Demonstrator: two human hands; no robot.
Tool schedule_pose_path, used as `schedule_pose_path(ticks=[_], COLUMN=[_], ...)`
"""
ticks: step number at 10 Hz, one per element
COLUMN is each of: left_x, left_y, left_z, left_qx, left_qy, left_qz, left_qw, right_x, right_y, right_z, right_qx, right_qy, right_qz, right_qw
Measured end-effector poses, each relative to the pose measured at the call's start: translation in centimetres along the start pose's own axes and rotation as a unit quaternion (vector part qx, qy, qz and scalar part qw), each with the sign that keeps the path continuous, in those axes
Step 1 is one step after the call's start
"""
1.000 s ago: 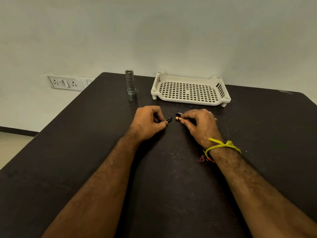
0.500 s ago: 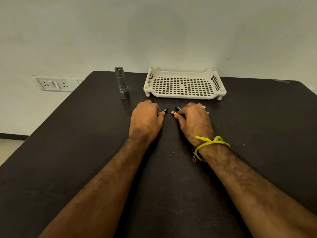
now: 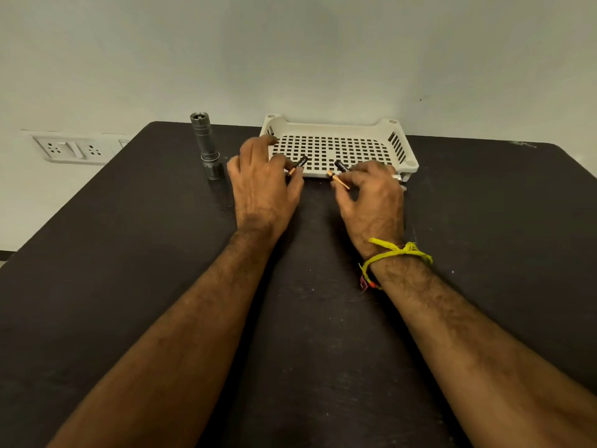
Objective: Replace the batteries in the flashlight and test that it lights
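- A plain pale wall [image 3: 323,53] fills the upper view, evenly lit.
- A dark table [image 3: 129,253] stands against it.
- White socket plates [image 3: 69,149] sit low on the wall at left.

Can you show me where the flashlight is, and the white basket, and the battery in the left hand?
flashlight [image 3: 206,144]: head view, on its silver barrel, standing upright on the table.
white basket [image 3: 329,126]: head view, on its far rim.
battery in the left hand [image 3: 299,164]: head view, on its black end sticking out past the fingers.
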State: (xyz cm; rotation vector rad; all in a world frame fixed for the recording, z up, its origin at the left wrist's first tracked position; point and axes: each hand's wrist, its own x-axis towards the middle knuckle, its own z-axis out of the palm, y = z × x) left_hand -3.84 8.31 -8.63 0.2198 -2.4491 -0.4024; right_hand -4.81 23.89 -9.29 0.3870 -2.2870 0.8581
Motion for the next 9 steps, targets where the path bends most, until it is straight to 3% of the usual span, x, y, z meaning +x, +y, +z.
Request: schedule_pose_path(ticks=[2,8,9], left_x=[2.2,5.3,5.4], left_y=[0.2,-0.3,-0.8], left_z=[2.0,4.1,4.1], left_qx=[0.015,-0.006,-0.044], left_qy=[0.021,-0.015,-0.020], left_qz=[0.020,-0.091,-0.118], left_qw=[0.999,0.996,0.992], right_x=[2.8,5.8,5.9], right_y=[0.9,3.6,3.9], right_z=[2.1,4.5,4.4], right_qx=[-0.014,-0.116,-0.086], right_qy=[-0.001,-0.047,0.013], right_qz=[0.010,0.057,0.078], right_qw=[1.000,0.991,0.993])
